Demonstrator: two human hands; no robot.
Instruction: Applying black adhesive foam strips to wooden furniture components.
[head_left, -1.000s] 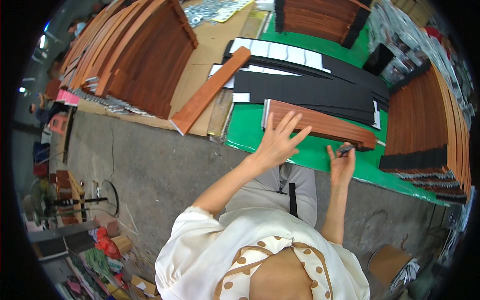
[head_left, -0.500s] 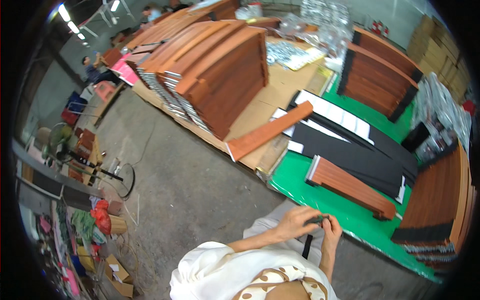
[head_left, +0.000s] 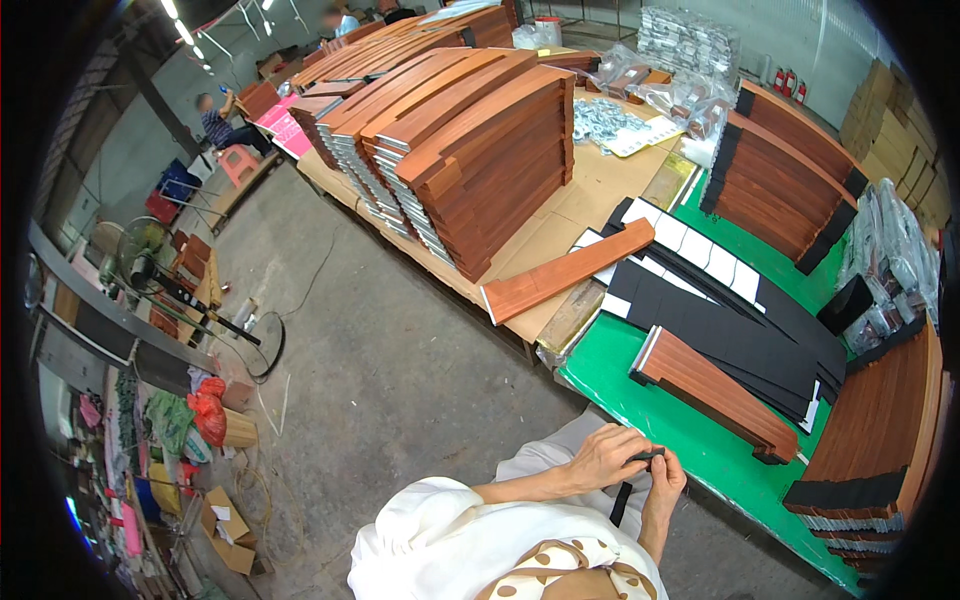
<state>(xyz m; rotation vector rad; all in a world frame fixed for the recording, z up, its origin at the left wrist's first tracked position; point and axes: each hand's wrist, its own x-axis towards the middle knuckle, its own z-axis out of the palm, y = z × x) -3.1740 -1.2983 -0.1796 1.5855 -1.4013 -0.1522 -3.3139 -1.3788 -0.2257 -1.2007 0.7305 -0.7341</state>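
Observation:
A narrow black strip (head_left: 621,505) hangs below my hands, and a short dark piece of it seems to show between my fingertips. My left hand (head_left: 604,458) has its fingers curled together around that piece. From the other side my right hand (head_left: 664,484) pinches it, close against the left. Both hands are in front of my body, just short of the green table edge. The nearest thing on the table is a reddish-brown wooden board (head_left: 712,392) with dark ends, lying flat. Beyond it lie several overlapping black sheets (head_left: 705,325) with white patches.
Another wooden board (head_left: 570,268) lies across the join between the green table (head_left: 610,370) and the brown-covered table (head_left: 520,245). Tall board stacks (head_left: 490,160) stand at the back, others (head_left: 875,430) at the right. A standing fan (head_left: 150,270) is at the left; a person (head_left: 225,125) sits far off.
The whole view has shifted, so the tables appear further right and lower. My left fingers have curled in more around the black strip. The boards and sheets lie as before.

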